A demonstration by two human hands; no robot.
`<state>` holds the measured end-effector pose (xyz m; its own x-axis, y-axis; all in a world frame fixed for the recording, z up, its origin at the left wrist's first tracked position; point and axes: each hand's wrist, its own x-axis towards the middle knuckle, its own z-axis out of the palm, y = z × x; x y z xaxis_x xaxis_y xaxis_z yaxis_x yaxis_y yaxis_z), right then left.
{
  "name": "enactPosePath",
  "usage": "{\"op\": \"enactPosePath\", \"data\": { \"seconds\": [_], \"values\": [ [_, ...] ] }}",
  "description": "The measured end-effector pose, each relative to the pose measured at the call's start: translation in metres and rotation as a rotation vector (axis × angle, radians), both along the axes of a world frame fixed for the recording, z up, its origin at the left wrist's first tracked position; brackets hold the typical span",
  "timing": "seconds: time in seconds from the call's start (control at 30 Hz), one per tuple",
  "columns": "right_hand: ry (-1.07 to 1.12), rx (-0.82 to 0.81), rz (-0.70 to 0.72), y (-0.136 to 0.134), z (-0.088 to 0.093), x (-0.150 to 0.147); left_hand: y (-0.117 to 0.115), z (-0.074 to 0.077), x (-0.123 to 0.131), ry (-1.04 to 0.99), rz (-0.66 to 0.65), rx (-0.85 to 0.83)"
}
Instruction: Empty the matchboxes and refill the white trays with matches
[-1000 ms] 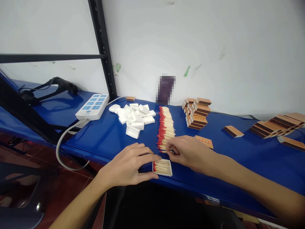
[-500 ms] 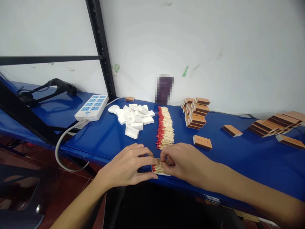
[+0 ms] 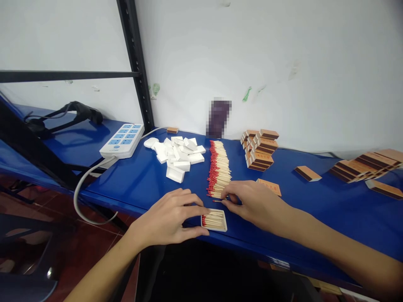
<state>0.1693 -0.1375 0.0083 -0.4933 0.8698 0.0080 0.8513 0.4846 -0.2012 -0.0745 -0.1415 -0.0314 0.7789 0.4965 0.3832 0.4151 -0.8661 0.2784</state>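
At the front edge of the table lies a small white matchbox tray [image 3: 225, 222], partly filled with red-headed matches [image 3: 215, 220]. My left hand [image 3: 176, 218] steadies its left end, the fingers at the upper side and the thumb at the lower corner. Just above the tray, my right hand [image 3: 248, 199] pinches the plain end of a single match [image 3: 216, 201], its red head pointing left. Those fingertips are at the near end of a long row of loose matches [image 3: 222, 163], heads all to the left.
Several white trays [image 3: 179, 155] lie heaped left of the match row. Right of it stand stacked matchbox sleeves [image 3: 261, 149], a single matchbox [image 3: 270, 186] and further boxes [image 3: 362, 165]. A power strip [image 3: 124, 140] sits by the black shelf post [image 3: 135, 54].
My right hand has moved from the tray up and to the right, to the near end of the match row, and now pinches a match. My left hand has stayed on the tray.
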Motion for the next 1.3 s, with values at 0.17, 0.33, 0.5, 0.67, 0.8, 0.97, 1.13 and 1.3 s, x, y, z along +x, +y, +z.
{"op": "enactPosePath", "data": {
  "seconds": [0.17, 0.33, 0.5, 0.67, 0.8, 0.97, 1.13, 1.3],
  "values": [
    [-0.030, 0.007, -0.019, -0.001, 0.003, -0.003, 0.000, 0.001, 0.001, 0.005, 0.009, -0.021],
    [-0.035, -0.039, -0.020, -0.002, 0.005, -0.003, 0.000, 0.001, 0.001, -0.005, -0.004, 0.001],
    [-0.008, -0.047, 0.023, -0.003, 0.001, 0.002, 0.000, 0.001, 0.001, -0.009, -0.010, 0.003],
    [0.052, -0.070, 0.021, -0.010, 0.013, 0.002, -0.002, 0.003, 0.002, -0.008, 0.041, -0.043],
    [0.120, -0.183, 0.055, -0.018, 0.017, -0.008, -0.003, 0.004, 0.001, 0.002, 0.043, -0.029],
    [0.121, -0.158, 0.097, -0.020, 0.010, -0.013, -0.001, 0.005, 0.000, 0.030, -0.019, -0.002],
    [0.073, 0.007, 0.014, -0.008, 0.010, -0.002, 0.000, 0.003, 0.000, 0.010, -0.026, -0.009],
    [0.013, 0.033, 0.029, 0.004, 0.001, 0.002, 0.000, 0.002, 0.000, 0.000, -0.020, -0.025]
  ]
}}
